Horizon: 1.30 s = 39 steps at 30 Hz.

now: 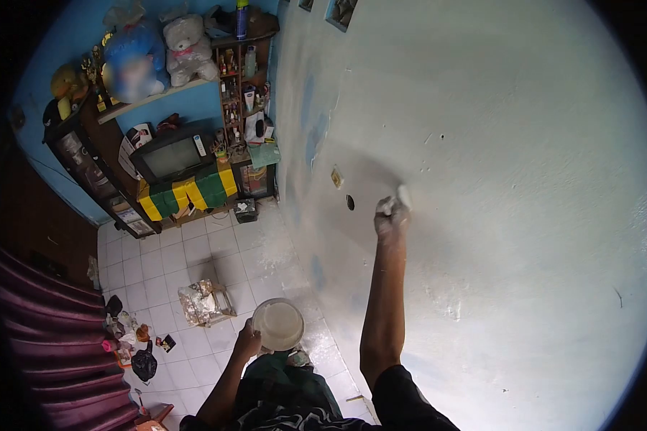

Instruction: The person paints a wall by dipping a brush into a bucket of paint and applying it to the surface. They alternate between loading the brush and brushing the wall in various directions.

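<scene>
My left hand point(247, 342) grips the rim of a round, pale bowl point(279, 302) and holds it in front of my body, above the floor. What looks like whitish matter coats or fills its inside. At the end of my outstretched arm, my right hand point(391, 217) is closed against the wall point(482, 237). A small whitish thing point(403, 195) shows at its fingers, too blurred to name. The wall is smeared white over light blue. Near this hand are a dark oval hole point(350, 202) and a yellowish wall box point(336, 177).
A spattered stool point(205, 302) stands on the white tiled floor point(194, 251). Against the far wall are a television point(171, 159), a dark cabinet point(93, 169) and shelves point(231, 93). A purple curtain point(50, 337) hangs at left, beside a black bag point(144, 363) and scattered items.
</scene>
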Motion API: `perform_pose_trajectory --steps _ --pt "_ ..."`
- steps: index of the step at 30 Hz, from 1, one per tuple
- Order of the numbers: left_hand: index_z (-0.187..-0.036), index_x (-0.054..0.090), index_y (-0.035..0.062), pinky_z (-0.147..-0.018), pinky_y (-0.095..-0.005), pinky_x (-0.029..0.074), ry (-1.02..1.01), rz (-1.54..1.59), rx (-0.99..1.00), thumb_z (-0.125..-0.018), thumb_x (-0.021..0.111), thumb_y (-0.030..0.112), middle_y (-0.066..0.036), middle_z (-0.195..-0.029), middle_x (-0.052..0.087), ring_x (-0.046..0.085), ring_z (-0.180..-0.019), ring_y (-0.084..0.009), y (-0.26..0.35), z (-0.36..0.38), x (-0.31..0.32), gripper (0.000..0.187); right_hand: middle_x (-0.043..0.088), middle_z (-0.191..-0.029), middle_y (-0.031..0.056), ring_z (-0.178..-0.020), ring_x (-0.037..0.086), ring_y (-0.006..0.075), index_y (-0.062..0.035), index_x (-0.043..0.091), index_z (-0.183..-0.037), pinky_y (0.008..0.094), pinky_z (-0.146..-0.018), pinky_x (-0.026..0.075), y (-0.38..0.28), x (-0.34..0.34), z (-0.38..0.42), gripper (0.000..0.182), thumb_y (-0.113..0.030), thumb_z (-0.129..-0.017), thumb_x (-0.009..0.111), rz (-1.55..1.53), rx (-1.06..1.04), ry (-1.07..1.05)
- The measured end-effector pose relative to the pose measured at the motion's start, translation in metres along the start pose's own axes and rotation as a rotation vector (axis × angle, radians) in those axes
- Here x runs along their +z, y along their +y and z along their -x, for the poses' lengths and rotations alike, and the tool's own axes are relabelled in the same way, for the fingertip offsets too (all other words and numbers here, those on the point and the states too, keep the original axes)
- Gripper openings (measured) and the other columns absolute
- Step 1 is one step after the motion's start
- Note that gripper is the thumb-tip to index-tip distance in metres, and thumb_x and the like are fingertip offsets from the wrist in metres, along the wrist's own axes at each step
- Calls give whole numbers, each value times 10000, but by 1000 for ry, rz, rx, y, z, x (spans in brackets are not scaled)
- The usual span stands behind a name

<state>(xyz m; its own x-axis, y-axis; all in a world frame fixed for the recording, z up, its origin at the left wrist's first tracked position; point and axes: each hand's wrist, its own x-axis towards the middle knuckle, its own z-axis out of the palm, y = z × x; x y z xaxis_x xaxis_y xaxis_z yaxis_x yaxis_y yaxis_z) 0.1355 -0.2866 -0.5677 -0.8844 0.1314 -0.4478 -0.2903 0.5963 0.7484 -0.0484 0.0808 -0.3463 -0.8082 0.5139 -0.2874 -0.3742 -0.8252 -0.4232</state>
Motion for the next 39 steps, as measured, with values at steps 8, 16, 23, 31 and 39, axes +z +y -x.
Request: perform_pose_trajectory --steps 8,16,23,31,39 --pt "-1225 395 39 -856 -463 464 -27 -27 2 -839 487 88 -269 -1053 585 564 -1010 -408 -1 -3 -1 400 351 -644 -16 -513 291 109 -130 413 -825 238 -456 268 -8 91 57 241 -295 -988 348 -33 -216 -144" --pt "-1215 406 23 -862 -470 458 18 -75 -42 -836 492 102 -274 -1062 579 558 -1014 -413 -10 -4 -17 397 320 -565 -30 -427 297 86 -156 388 -733 230 -373 241 79 -65 -55 322 -407 -925 451 337 -275 268" --pt "-1203 413 6 -863 -467 460 18 -81 -80 -822 505 89 -271 -1068 581 560 -1016 -409 -13 3 -30 401 364 -564 -23 -415 315 93 -140 442 -816 236 -372 240 122 -174 -71 240 -350 -931 431 430 -42 377" --pt "-1170 423 5 -844 -474 468 -15 -78 -49 -818 497 88 -275 -1040 588 570 -992 -411 -23 -7 -16 370 332 -521 6 -392 277 125 -129 416 -820 266 -383 258 92 -185 -81 142 -206 -939 408 190 204 33" --pt "-1190 405 10 -849 -471 473 -64 -57 0 -828 486 77 -276 -1039 588 573 -983 -418 6 -5 -9 377 311 -574 -11 -448 276 91 -108 413 -798 217 -372 250 3 -8 -5 238 -266 -974 385 10 -1 13"
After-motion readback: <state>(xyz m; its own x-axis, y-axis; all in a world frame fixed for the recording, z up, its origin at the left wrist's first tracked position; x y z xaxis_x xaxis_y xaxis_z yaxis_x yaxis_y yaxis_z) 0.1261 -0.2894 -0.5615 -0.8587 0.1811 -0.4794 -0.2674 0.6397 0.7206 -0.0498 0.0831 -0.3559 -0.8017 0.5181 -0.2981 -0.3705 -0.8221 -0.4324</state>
